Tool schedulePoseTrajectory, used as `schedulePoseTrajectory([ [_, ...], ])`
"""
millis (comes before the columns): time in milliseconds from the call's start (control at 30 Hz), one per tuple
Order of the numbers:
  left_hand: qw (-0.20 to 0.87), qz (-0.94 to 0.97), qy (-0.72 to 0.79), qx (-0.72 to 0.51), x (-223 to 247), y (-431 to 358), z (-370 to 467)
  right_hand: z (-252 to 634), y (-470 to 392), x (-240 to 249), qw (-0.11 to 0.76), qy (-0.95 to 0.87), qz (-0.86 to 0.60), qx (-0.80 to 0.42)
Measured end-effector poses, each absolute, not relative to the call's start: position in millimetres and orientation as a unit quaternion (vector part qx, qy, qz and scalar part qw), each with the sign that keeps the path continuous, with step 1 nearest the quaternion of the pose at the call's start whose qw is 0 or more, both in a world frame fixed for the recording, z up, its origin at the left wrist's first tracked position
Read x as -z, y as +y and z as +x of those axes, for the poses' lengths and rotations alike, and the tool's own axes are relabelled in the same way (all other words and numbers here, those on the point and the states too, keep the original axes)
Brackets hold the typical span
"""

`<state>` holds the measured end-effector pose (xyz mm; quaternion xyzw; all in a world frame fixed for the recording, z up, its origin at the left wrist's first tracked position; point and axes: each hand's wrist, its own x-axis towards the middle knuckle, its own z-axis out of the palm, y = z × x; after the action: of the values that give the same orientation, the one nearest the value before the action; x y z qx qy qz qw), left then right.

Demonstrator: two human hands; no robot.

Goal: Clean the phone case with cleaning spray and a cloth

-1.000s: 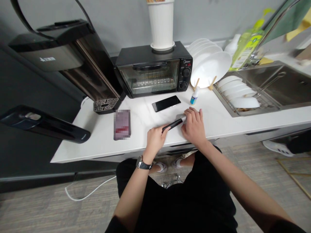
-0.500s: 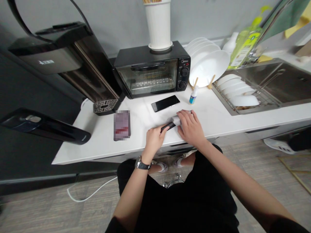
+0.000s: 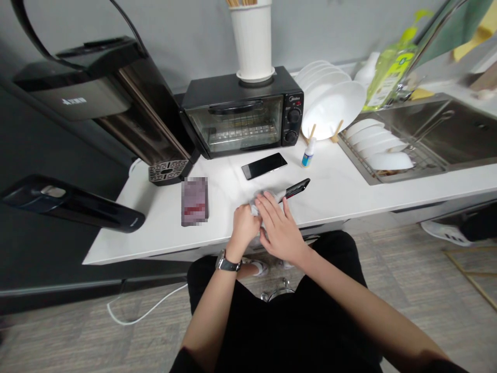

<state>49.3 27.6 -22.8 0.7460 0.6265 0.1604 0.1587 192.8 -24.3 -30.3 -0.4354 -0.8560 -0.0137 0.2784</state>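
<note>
A person in black clothing is working at a white, marble-patterned worktop (image 3: pixel 217 228). The left hand (image 3: pixel 246 225) is curling tightly and seems to be pinching the left end of a long, slim, glossy black object (image 3: pixel 298 189), presumably to steady it, though the right hand (image 3: pixel 282 233) and a pale, crumpled grey-white cloth (image 3: pixel 254 209) are hiding the exact contact. The right hand's fingers (image 3: pixel 267 206) are stretching over the cloth, mostly close together, with the little finger standing slightly apart; they appear to be keeping the cloth snug around the object's middle. The object's bare right end is poking out beyond the hand, pointing away from the body; whether it is touching the worktop cannot be told. Just beyond, a flat black smartphone (image 3: pixel 264 166) is lying screen up, and a small white-and-blue spray bottle (image 3: pixel 308 154) is standing upright, both probably set aside within easy reach. To the left, a purplish, pixelated rectangular item (image 3: pixel 194 202) is lying flat. Behind, a black toaster oven (image 3: pixel 243 124) is supporting a white ribbed pot (image 3: pixel 252 41), while round white plates (image 3: pixel 334 109) are leaning on edge against wooden pegs (image 3: pixel 337 131), likely to stop them rolling or sliding.
</note>
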Motion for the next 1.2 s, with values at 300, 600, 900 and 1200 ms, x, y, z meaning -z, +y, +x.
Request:
schedulePoseTrajectory([
  [300,0.175,0.742,0.594,-0.258,25,27,53,265,19,29,0.297,-0.799,-0.519,0.062],
  [600,0.158,0.755,0.594,-0.227,28,24,49,196,-21,27,0.297,-0.843,-0.449,-0.003],
  [900,0.168,0.751,0.594,-0.235,27,25,49,236,4,28,0.277,-0.843,-0.46,0.034],
  [1200,0.271,0.645,0.576,-0.423,18,23,59,271,29,24,0.352,-0.786,-0.508,0.006],
])
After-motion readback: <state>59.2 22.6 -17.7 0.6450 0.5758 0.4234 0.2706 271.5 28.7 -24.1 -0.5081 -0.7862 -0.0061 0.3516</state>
